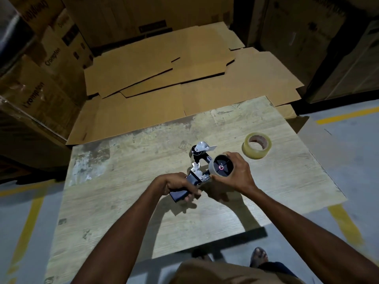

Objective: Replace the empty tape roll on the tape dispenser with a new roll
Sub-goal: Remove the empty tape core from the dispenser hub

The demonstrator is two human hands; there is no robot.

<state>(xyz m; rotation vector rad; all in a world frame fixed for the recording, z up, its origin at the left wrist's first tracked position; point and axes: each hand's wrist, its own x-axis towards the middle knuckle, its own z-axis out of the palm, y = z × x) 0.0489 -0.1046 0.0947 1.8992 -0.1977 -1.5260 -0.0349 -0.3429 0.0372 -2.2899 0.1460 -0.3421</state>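
Both hands are on the tape dispenser (196,170), which is held just above the near middle of the wooden table (127,203), its shadow falling on the boards beneath. The left hand (180,186) is clenched around the dark blue handle at the near end, fingers wrapped under it and thumb over the top. The right hand (235,173) grasps the empty tape roll (211,168), a bare grey cardboard core sitting on the dispenser's black spoked hub (222,166). Its thumb presses the core's near edge, and its fingertips curl over the far rim. The open end of the core faces up, and a small pink spot shows at the centre of the hub. At the far end of the dispenser, the metal guard and roller (200,149) point away from the person.

On the table to the right and a little farther off lies the new tape roll (257,145), clear tape on a reddish core, flat on its side and apart from the right hand.

Beyond the table, sheets of flattened cardboard (164,74) lie overlapping on the floor. Stacked cartons (41,64) printed with "Crompton" rise on the left. Yellow lines (344,224) mark the grey floor, and a sandalled foot (259,256) shows below the near table edge.
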